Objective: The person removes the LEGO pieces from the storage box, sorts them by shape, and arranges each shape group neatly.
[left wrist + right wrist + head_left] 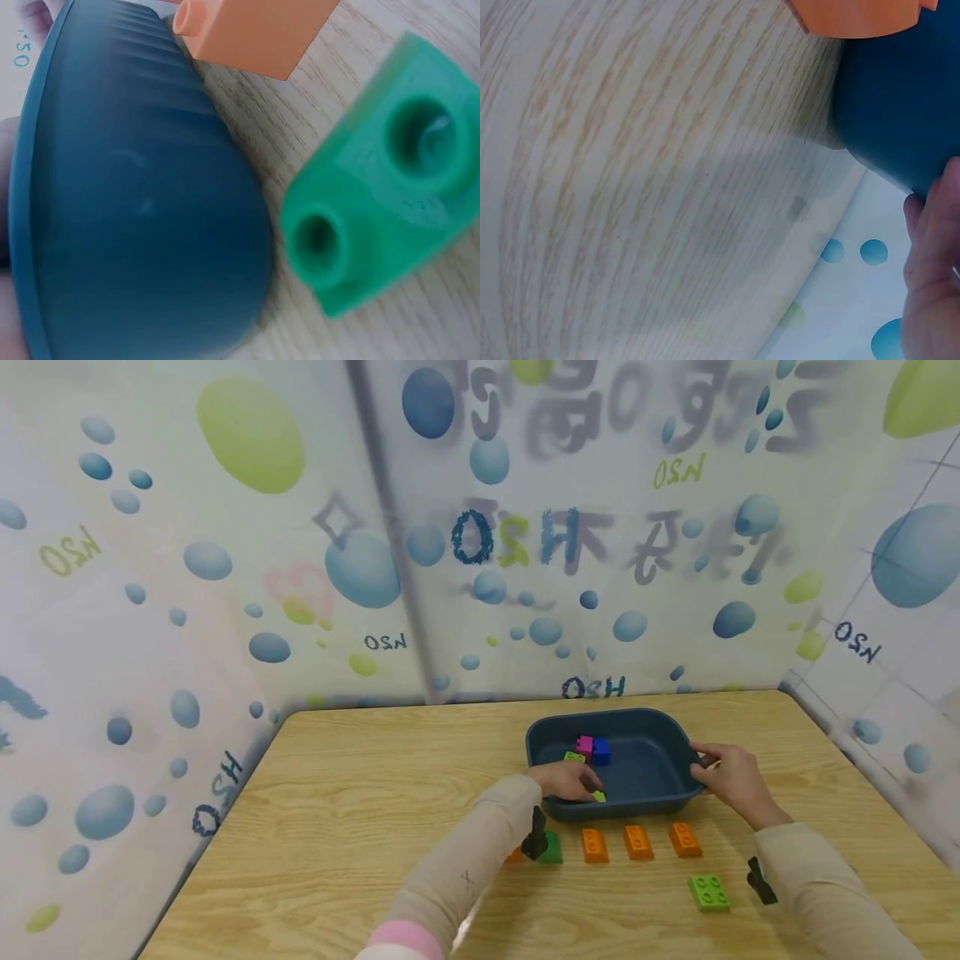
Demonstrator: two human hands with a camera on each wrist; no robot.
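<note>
My left hand (567,780) reaches over the near rim of a dark blue plastic bin (648,807). Its bent fingers pinch a small lime green building block (598,796) inside the bin, mostly covered by the hand. Just beyond the fingers lie a magenta block (585,745), a blue block (601,752) and another lime green block (574,757). At the bin's right end, my right hand (731,778) grips the rim, thumb and fingers on either side of the wall. The right wrist view shows fingers (934,247) against the bin's outside.
In front of the bin stands a row of sloped blocks: several orange ones (638,842) and a green one (551,847), close under the left wrist. A lime green four-stud block (709,893) lies nearer, beside the right sleeve. A patterned curtain (480,635) hangs behind the wooden table (360,793).
</note>
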